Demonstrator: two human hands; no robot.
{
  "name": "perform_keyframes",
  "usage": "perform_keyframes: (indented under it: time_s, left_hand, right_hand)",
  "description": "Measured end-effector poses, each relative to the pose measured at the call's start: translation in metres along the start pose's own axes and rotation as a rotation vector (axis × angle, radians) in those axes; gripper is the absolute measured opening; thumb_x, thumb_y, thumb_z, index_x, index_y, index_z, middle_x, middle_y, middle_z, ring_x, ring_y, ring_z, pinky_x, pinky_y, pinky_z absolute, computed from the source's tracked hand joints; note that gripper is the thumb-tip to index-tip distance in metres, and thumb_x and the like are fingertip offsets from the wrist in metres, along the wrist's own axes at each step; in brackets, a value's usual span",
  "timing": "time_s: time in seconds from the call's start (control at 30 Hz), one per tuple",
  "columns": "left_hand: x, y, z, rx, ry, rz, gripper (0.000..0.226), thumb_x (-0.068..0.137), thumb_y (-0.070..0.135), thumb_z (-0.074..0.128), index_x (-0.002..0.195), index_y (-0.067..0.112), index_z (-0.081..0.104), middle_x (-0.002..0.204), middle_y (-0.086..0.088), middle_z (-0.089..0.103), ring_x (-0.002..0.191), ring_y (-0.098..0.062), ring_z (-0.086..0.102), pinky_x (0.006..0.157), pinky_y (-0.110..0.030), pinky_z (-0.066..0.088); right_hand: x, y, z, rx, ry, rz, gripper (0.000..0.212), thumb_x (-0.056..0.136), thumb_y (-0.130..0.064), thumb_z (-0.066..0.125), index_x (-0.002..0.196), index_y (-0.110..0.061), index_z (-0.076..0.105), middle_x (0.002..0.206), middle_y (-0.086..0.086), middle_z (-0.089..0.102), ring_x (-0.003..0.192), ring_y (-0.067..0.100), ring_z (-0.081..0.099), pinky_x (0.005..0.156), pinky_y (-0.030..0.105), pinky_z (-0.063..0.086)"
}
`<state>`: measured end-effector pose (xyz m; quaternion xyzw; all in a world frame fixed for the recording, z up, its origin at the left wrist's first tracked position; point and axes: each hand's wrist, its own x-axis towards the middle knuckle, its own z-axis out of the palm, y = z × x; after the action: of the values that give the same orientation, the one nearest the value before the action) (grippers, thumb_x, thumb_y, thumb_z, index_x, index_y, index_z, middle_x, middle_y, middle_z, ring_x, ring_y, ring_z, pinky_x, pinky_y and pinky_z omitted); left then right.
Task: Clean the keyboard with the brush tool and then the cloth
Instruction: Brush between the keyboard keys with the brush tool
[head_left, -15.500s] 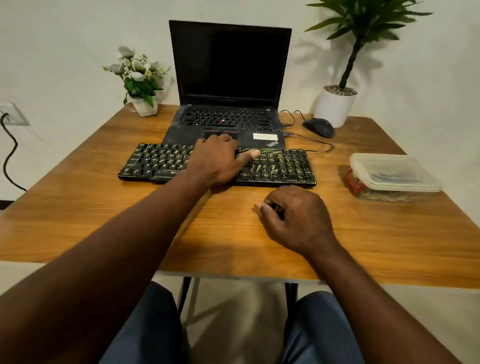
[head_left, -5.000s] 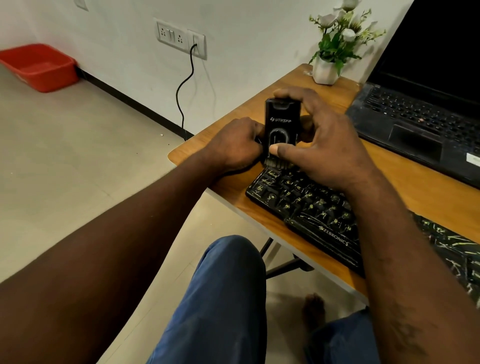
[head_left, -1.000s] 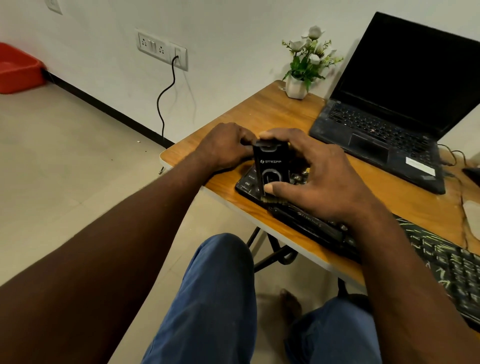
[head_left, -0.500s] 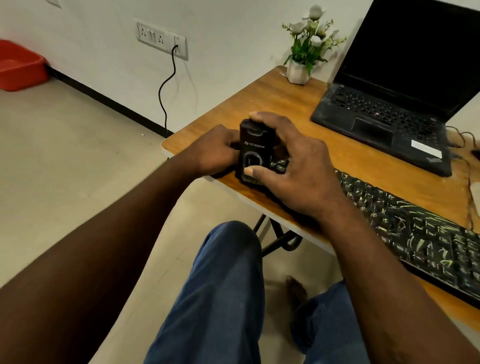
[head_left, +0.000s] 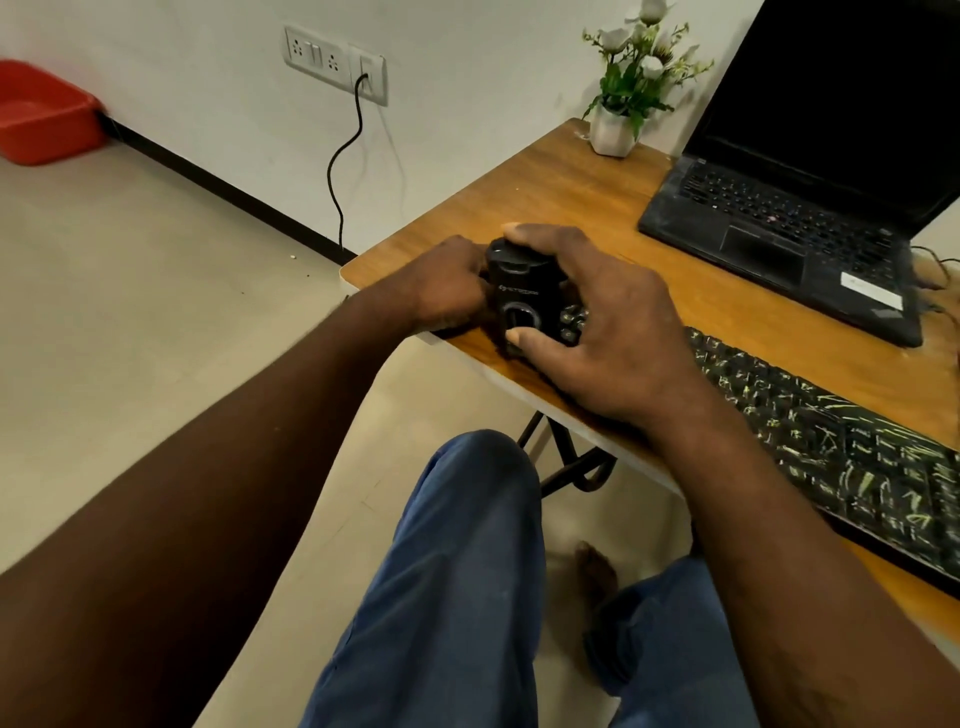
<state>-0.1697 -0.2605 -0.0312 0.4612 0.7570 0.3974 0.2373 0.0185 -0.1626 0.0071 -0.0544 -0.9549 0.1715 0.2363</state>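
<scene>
Black brush (head_left: 522, 306), gripped upright by the right hand (head_left: 608, 338), stands at the 9 o'clock end of the keyboard (head_left: 831, 441) on the desk (head_left: 561, 182). The left hand (head_left: 441, 291) abuts it, grip indiscernible. Brushing seemingly under way; wiping with the unseen cloth remains.

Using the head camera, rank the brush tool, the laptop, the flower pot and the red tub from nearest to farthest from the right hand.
1. brush tool: gripped in the right hand.
2. laptop: on the table, behind and right.
3. flower pot: table's far left corner.
4. red tub: on the floor, far left.
</scene>
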Motion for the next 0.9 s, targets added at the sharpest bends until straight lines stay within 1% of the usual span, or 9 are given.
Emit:
perform_keyframes:
  time_s: [0.1, 0.17, 0.27, 0.4, 0.53, 0.6, 0.73, 0.83, 0.9]
  left_hand:
    - [-0.003, 0.003, -0.002, 0.033, 0.024, -0.01, 0.016, 0.089, 0.019, 0.069, 0.097, 0.006, 0.071, 0.093, -0.015, 0.073, 0.089, -0.035, 0.07, 0.078, -0.05, 0.058]
    - [-0.001, 0.001, -0.002, 0.048, 0.021, -0.009, 0.004, 0.092, 0.014, 0.068, 0.091, 0.013, 0.072, 0.086, -0.001, 0.074, 0.081, -0.019, 0.07, 0.069, -0.039, 0.053]
    - [-0.001, 0.003, -0.002, -0.004, -0.013, 0.008, 0.028, 0.095, 0.013, 0.068, 0.079, 0.037, 0.069, 0.08, 0.024, 0.068, 0.078, 0.001, 0.061, 0.073, -0.025, 0.043]
    - [-0.002, 0.003, 0.001, -0.059, -0.007, 0.035, 0.027, 0.095, 0.019, 0.069, 0.098, 0.046, 0.071, 0.111, 0.018, 0.067, 0.105, -0.002, 0.061, 0.087, -0.025, 0.045]
    - [-0.002, 0.004, 0.0, -0.046, -0.017, 0.007, 0.027, 0.094, 0.012, 0.067, 0.081, 0.036, 0.069, 0.08, 0.025, 0.067, 0.075, 0.006, 0.061, 0.071, -0.022, 0.043]
    - [-0.003, 0.004, -0.001, -0.02, 0.005, -0.025, 0.022, 0.094, 0.01, 0.066, 0.082, 0.028, 0.069, 0.074, 0.017, 0.069, 0.068, 0.004, 0.064, 0.066, -0.02, 0.045]
    - [-0.005, 0.006, -0.002, 0.004, 0.016, -0.018, 0.011, 0.092, 0.011, 0.067, 0.09, 0.02, 0.073, 0.086, 0.005, 0.073, 0.084, -0.014, 0.068, 0.073, -0.029, 0.05]
    - [-0.006, 0.007, -0.001, -0.032, -0.004, 0.011, 0.03, 0.093, 0.011, 0.068, 0.078, 0.037, 0.069, 0.081, 0.021, 0.068, 0.08, 0.001, 0.062, 0.075, -0.026, 0.044]
    - [-0.005, 0.006, 0.0, -0.039, -0.005, 0.032, 0.029, 0.095, 0.017, 0.07, 0.084, 0.044, 0.071, 0.096, 0.02, 0.069, 0.093, 0.001, 0.063, 0.083, -0.027, 0.045]
  right_hand:
    - [0.002, -0.003, 0.013, -0.022, 0.059, -0.051, 0.077, 0.083, -0.032, 0.081, 0.151, -0.029, 0.046, 0.132, -0.004, 0.067, 0.109, 0.012, 0.063, 0.096, 0.039, 0.054]
    - [-0.005, 0.0, 0.008, 0.017, 0.061, -0.038, 0.076, 0.084, -0.03, 0.081, 0.151, -0.029, 0.046, 0.133, -0.003, 0.066, 0.112, 0.013, 0.064, 0.094, 0.036, 0.056]
    - [-0.019, 0.01, -0.014, 0.025, 0.007, -0.015, 0.076, 0.083, -0.03, 0.082, 0.149, -0.034, 0.045, 0.132, -0.005, 0.065, 0.111, 0.013, 0.065, 0.089, 0.034, 0.059]
    - [-0.026, 0.018, -0.038, 0.003, -0.05, 0.021, 0.078, 0.079, -0.034, 0.083, 0.147, -0.036, 0.045, 0.132, -0.011, 0.062, 0.114, 0.01, 0.063, 0.092, 0.032, 0.057]
    - [-0.018, 0.01, -0.016, 0.025, -0.015, -0.01, 0.077, 0.082, -0.032, 0.084, 0.148, -0.033, 0.046, 0.132, -0.005, 0.065, 0.112, 0.013, 0.064, 0.091, 0.034, 0.058]
    - [-0.011, 0.005, -0.003, 0.048, 0.023, -0.025, 0.076, 0.083, -0.031, 0.084, 0.149, -0.031, 0.046, 0.133, -0.002, 0.066, 0.113, 0.016, 0.065, 0.091, 0.035, 0.059]
    - [-0.005, 0.002, 0.001, 0.074, 0.048, -0.014, 0.077, 0.082, -0.031, 0.085, 0.148, -0.029, 0.045, 0.131, 0.0, 0.066, 0.11, 0.014, 0.065, 0.088, 0.03, 0.059]
    - [-0.011, 0.01, -0.021, 0.034, -0.052, 0.021, 0.078, 0.08, -0.033, 0.085, 0.145, -0.035, 0.043, 0.13, -0.005, 0.065, 0.107, 0.014, 0.065, 0.087, 0.033, 0.059]
    - [-0.012, 0.015, -0.038, 0.018, -0.135, 0.071, 0.078, 0.077, -0.037, 0.085, 0.142, -0.039, 0.043, 0.129, -0.01, 0.063, 0.106, 0.011, 0.064, 0.086, 0.027, 0.055]
